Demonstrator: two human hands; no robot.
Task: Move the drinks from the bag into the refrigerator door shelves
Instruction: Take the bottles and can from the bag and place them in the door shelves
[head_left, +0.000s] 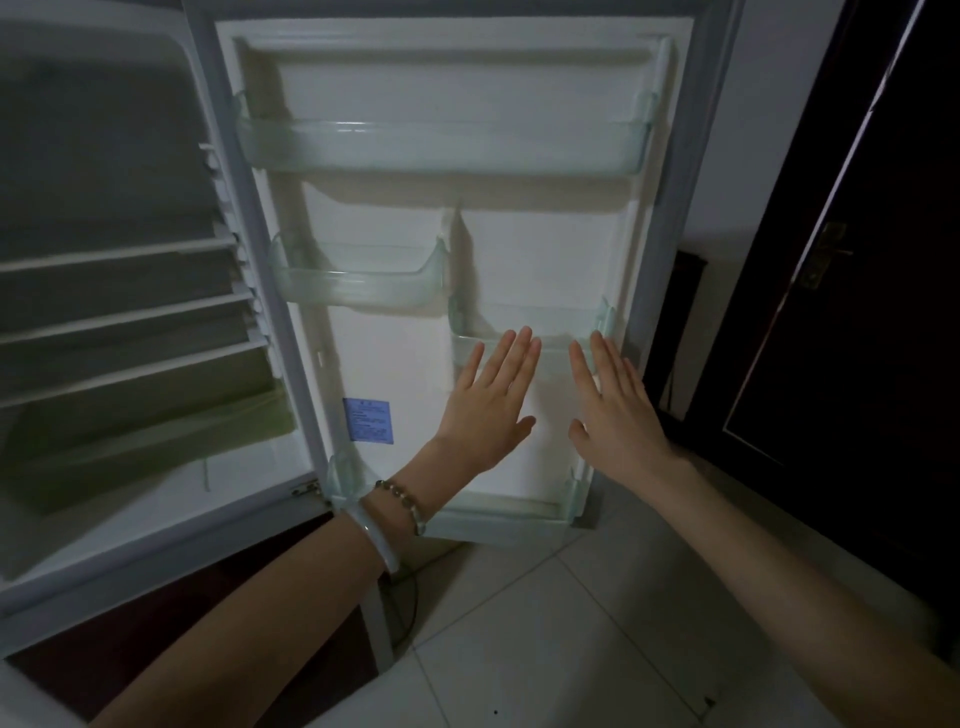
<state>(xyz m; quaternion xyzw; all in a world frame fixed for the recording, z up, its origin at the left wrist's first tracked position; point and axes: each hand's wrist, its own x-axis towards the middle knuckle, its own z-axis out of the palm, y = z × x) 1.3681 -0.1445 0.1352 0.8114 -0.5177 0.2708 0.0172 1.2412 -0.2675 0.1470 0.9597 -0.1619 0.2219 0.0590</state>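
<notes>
The refrigerator door (519, 260) stands wide open in front of me, its white inner side facing me. It carries clear plastic shelves: a wide top shelf (441, 148), a small middle-left shelf (358, 283), a small middle-right shelf (587, 319) and a bottom shelf (498, 522). All of them hold nothing. My left hand (488, 405) and my right hand (613, 410) are stretched out flat, fingers apart, in front of the middle-right shelf. Neither hand holds anything. No bag and no drinks are in view.
The refrigerator's inside (119, 312) is on the left, with white shelves (124, 317) and nothing on them. A dark wooden door (857, 312) with a brass handle (826, 254) stands on the right. Pale floor tiles (571, 623) lie below.
</notes>
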